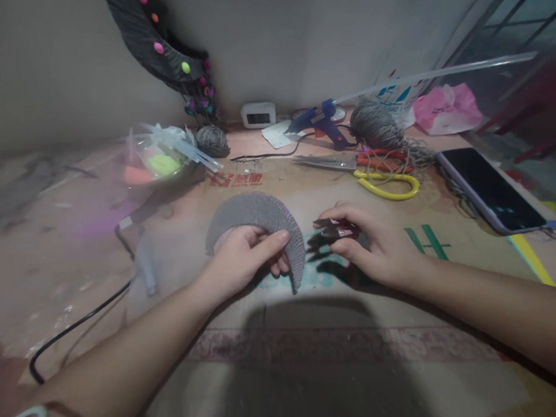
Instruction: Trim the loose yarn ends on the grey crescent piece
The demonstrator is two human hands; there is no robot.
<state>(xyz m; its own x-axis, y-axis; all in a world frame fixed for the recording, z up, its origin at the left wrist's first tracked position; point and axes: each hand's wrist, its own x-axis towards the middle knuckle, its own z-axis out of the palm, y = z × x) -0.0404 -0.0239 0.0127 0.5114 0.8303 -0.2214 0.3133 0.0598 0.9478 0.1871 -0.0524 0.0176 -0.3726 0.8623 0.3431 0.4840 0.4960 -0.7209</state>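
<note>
At centre of pinkish tabletop: gray ribbed crescent, seemingly yarn-wound, clamped at inner curve by bare left hand, presumably leaving outer edge accessible. Bare right hand just beside, thumb and fingers apart.

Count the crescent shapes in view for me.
2: a grey crescent in the left hand, and a dark crescent with bright dots up against the wall, its upper part cut off by the picture's edge.
</note>
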